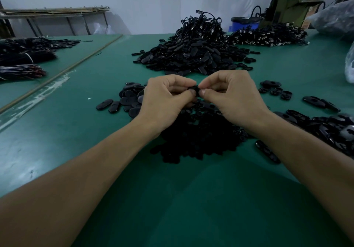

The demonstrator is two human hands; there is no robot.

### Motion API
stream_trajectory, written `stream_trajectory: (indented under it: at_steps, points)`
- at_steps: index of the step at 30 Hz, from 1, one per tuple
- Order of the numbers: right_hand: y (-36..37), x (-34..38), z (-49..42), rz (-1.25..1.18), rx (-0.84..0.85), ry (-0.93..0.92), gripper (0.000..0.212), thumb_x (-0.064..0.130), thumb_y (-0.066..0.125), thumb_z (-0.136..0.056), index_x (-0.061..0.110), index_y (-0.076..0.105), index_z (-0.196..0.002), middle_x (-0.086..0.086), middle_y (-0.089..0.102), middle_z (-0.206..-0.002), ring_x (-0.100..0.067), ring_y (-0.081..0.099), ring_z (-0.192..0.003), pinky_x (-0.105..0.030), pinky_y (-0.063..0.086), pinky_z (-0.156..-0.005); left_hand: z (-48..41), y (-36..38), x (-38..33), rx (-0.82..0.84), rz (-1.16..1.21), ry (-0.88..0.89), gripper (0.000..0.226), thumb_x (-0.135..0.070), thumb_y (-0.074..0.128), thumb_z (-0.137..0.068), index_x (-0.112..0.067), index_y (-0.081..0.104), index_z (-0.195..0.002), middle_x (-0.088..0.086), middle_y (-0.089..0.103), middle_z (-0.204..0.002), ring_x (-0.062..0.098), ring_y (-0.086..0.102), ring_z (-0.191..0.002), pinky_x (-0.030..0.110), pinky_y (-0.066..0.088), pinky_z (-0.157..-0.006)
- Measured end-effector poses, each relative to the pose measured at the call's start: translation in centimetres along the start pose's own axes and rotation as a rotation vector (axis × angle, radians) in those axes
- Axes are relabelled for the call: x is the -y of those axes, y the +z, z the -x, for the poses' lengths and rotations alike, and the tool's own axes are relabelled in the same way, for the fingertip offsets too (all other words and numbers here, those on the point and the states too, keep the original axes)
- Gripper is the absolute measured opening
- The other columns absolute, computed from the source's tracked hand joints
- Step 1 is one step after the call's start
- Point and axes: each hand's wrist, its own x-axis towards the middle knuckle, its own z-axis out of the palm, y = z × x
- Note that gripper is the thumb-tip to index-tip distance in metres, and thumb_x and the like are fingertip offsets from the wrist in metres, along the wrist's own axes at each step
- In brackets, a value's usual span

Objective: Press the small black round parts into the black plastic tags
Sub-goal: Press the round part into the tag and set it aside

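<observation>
My left hand (164, 97) and my right hand (231, 95) meet above the green table, fingers curled, pinching one black plastic tag (193, 89) between their fingertips. Most of the tag is hidden by the fingers; whether a round part sits in it I cannot tell. Under my wrists lies a dark heap of small black round parts (199, 137). A cluster of oval black tags (126, 99) lies just left of my left hand. More tags (333, 130) are heaped at the right.
A tall pile of black tags and cords (191, 53) stands behind my hands on the green table (86, 131). Another pile (268, 36) lies far right, bundled cords (21, 61) far left. A blue bin (243, 24) and a machine (293, 7) stand at the back.
</observation>
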Motion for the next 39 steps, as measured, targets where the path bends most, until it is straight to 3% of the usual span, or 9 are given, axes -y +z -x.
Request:
stream_trajectory:
  at_steps: [4, 11, 15, 24, 30, 39]
  points:
    - [0.08, 0.02, -0.02, -0.009, -0.005, 0.017, 0.010, 0.015, 0.072, -0.089, 0.025, 0.070, -0.086, 0.005, 0.073, -0.079, -0.008, 0.069, -0.075, -0.027, 0.057, -0.073, -0.02, 0.02, -0.04, 0.017, -0.001, -0.007, 0.017, -0.002, 0.076, -0.086, -0.017, 0.075, -0.094, 0.005, 0.078, -0.082, 0.016, 0.074, -0.071, 0.022, 0.057, -0.067]
    - [0.40, -0.13, -0.02, 0.017, -0.026, 0.054, 0.016, 0.015, 0.073, -0.088, 0.028, 0.068, -0.080, 0.006, 0.072, -0.075, -0.004, 0.068, -0.071, -0.015, 0.046, -0.061, 0.05, 0.15, -0.03, 0.023, -0.047, 0.015, 0.021, -0.002, 0.076, -0.085, -0.022, 0.074, -0.090, 0.000, 0.077, -0.079, 0.014, 0.074, -0.072, 0.022, 0.058, -0.067]
    - [0.36, -0.12, -0.04, 0.016, -0.065, 0.042, 0.017, 0.016, 0.073, -0.087, 0.029, 0.067, -0.079, 0.008, 0.071, -0.074, 0.000, 0.066, -0.067, -0.011, 0.045, -0.058, 0.09, 0.24, -0.13, 0.047, -0.011, -0.009, 0.024, 0.002, 0.076, -0.083, -0.018, 0.074, -0.097, 0.000, 0.078, -0.082, 0.011, 0.073, -0.071, 0.021, 0.057, -0.067]
    - [0.50, -0.13, 0.14, 0.031, -0.043, -0.021, 0.019, 0.014, 0.075, -0.086, 0.030, 0.069, -0.079, 0.012, 0.071, -0.072, 0.005, 0.066, -0.070, -0.007, 0.047, -0.062, 0.08, 0.22, 0.06, 0.019, -0.025, -0.016, 0.023, 0.003, 0.074, -0.084, -0.019, 0.074, -0.093, 0.002, 0.078, -0.081, 0.014, 0.073, -0.070, 0.024, 0.059, -0.070]
    - [0.88, 0.18, 0.53, 0.047, -0.042, -0.061, 0.023, 0.013, 0.076, -0.084, 0.034, 0.070, -0.077, 0.017, 0.070, -0.070, 0.007, 0.067, -0.071, -0.005, 0.048, -0.066, 0.07, 0.15, 0.11, 0.026, -0.018, -0.032, 0.019, 0.007, 0.070, -0.085, -0.008, 0.074, -0.097, 0.005, 0.078, -0.080, 0.013, 0.073, -0.069, 0.022, 0.058, -0.069]
    - [0.79, 0.26, 0.53, 0.046, -0.071, -0.086, 0.013, 0.011, 0.075, -0.086, 0.022, 0.079, -0.091, 0.021, 0.066, -0.070, 0.012, 0.062, -0.066, -0.002, 0.042, -0.061, -0.01, 0.29, -0.13, -0.002, 0.135, -0.106, 0.017, 0.005, 0.069, -0.088, 0.004, 0.072, -0.105, 0.018, 0.076, -0.091, 0.020, 0.072, -0.075, 0.026, 0.061, -0.075]
